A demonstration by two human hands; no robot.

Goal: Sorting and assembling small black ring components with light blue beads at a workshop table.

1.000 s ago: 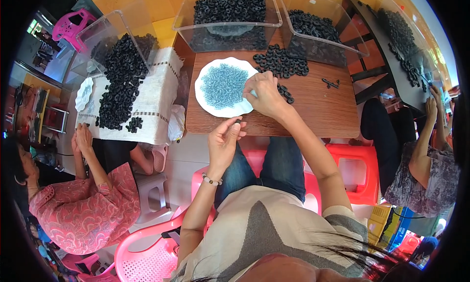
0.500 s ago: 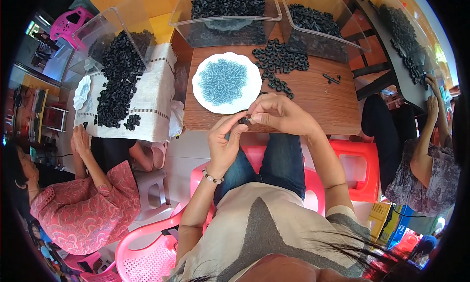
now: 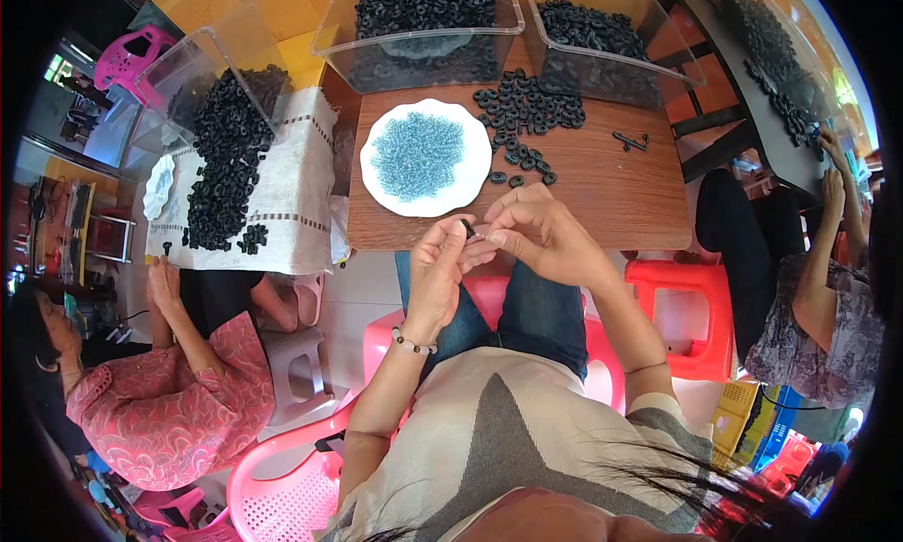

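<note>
- The black piece (image 3: 468, 229) is pinched between thumb and forefinger of the left hand (image 3: 438, 260); it is held tilted, one end showing above the fingertips.
- The right hand (image 3: 546, 233) is brought up against it, thumb and forefinger drawn nearly together just beside the piece, on its right. Whether a bead is gripped there cannot be told; the tips are too small and blurred.
- Change noted: in the frame one second back, the right hand is seen at the plate's edge; now it is met by the left hand, and the plate is left uncovered. By judgement, the fetching is finished and the fine work at the piece is under way.
- Both hands are held over the lap, just off the near edge of the wooden table (image 3: 611, 194).
- Beyond the fingers, the pale blue beads (image 3: 418, 156) are heaped on the white plate (image 3: 478, 166).
- To the plate's right, loose black rings (image 3: 531, 104) are scattered, a few strayed toward the right hand.
- Farther back, more black parts are contained in a clear tub (image 3: 419, 39).
</note>
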